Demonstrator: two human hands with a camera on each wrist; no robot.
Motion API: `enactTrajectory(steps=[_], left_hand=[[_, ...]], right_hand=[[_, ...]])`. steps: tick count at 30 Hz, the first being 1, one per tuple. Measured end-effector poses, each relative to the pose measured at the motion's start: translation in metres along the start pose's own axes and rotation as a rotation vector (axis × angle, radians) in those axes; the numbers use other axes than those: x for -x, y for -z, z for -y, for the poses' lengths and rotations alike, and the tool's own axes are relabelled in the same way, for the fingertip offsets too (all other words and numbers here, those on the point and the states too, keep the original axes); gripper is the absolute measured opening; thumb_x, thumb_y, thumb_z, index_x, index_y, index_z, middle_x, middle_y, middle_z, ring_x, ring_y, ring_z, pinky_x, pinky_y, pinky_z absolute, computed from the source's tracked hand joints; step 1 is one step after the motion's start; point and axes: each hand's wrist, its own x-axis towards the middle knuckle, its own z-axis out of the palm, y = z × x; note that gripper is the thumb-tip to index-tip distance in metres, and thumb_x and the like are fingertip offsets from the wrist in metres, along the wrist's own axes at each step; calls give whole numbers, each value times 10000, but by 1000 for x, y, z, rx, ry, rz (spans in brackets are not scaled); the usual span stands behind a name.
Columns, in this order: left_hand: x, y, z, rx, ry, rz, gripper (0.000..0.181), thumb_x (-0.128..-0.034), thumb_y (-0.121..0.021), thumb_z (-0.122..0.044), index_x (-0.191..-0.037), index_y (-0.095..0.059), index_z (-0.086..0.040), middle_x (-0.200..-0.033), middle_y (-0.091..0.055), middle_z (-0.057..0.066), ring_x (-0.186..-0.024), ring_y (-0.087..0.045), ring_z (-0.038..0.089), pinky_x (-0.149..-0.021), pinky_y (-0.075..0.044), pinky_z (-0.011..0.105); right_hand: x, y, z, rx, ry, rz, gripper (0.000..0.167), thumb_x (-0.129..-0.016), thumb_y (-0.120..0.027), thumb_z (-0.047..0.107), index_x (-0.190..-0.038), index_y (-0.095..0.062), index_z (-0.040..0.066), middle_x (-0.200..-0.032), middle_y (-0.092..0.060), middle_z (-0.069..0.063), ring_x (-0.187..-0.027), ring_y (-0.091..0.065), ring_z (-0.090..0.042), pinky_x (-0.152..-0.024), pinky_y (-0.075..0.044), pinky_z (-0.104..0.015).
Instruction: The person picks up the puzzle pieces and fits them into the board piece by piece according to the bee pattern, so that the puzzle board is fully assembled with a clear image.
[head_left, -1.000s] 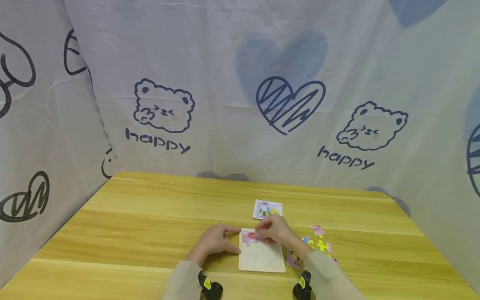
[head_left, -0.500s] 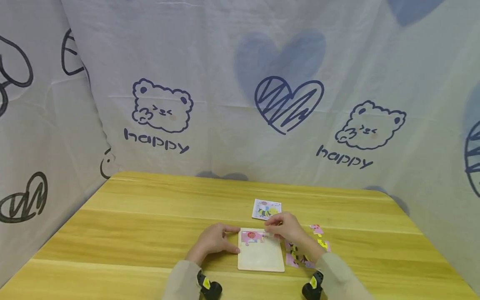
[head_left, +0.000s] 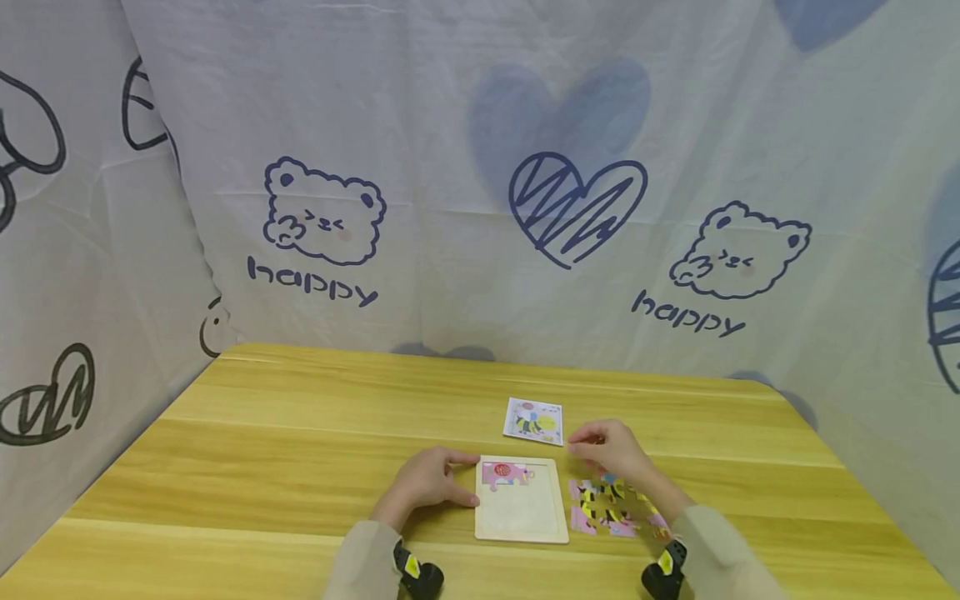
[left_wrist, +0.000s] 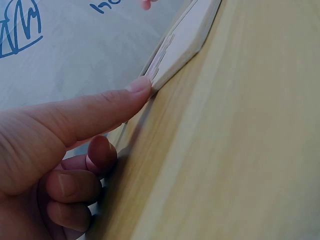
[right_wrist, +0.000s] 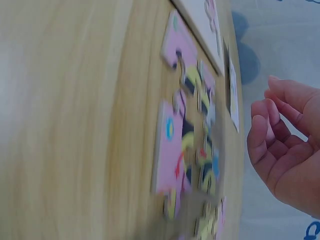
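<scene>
A pale wooden puzzle tray (head_left: 517,521) lies flat on the table, with pink puzzle pieces (head_left: 504,473) along the top left of its recess. At the tray's left edge rests my left hand (head_left: 429,479), its thumb and forefinger stretched out against the rim. In the left wrist view, the thumb (left_wrist: 110,107) touches the tray's edge while the other fingers bend beneath. My right hand (head_left: 617,450) hovers right of the tray, its fingers loosely bent and nothing seen between them. Below it lie several loose puzzle pieces (head_left: 603,504) in pink, yellow and black, partly hidden by the forearm.
Behind the tray lies a square picture card (head_left: 534,423) with a bee on it. The wooden table (head_left: 300,417) reaches back to a white cloth (head_left: 450,275) printed with bears and hearts. Another cloth hangs at the left side.
My right hand has left the tray's top row and moved right over the loose pieces. A pink piece now shows beside the first in that row. My left hand stays at the edge.
</scene>
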Motion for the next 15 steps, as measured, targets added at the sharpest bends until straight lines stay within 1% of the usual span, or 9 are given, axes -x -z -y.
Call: enactTrajectory(steps=[7, 12, 15], left_hand=[[0, 1, 0, -4, -1, 0, 559, -604, -819, -243, -1124, -644, -134, -520, -356, -36, -470, -298, 103, -461, -260, 246], [0, 0, 0, 5, -6, -2, 559, -601, -821, -238, -1121, -646, -131, -512, -354, -39, -460, -296, 99, -452, -258, 244], [0, 1, -1, 9, -5, -2, 559, -600, -822, -235, -1120, -646, -132, -511, -355, -40, -457, -294, 98, -447, -256, 243]], right_hand=[[4, 19, -12, -28, -35, -15, 186, -843, -593, 42, -941, -617, -114, -636, -534, -142, -489, -409, -168, -430, -366, -289], [7, 30, -18, -12, -49, -44, 200, -831, -604, 33, -957, -611, -123, -632, -526, -126, -509, -428, -172, -443, -391, -290], [8, 37, -23, -16, -47, -46, 215, -828, -603, 24, -971, -601, -137, -620, -524, -126, -502, -434, -165, -448, -403, -286]])
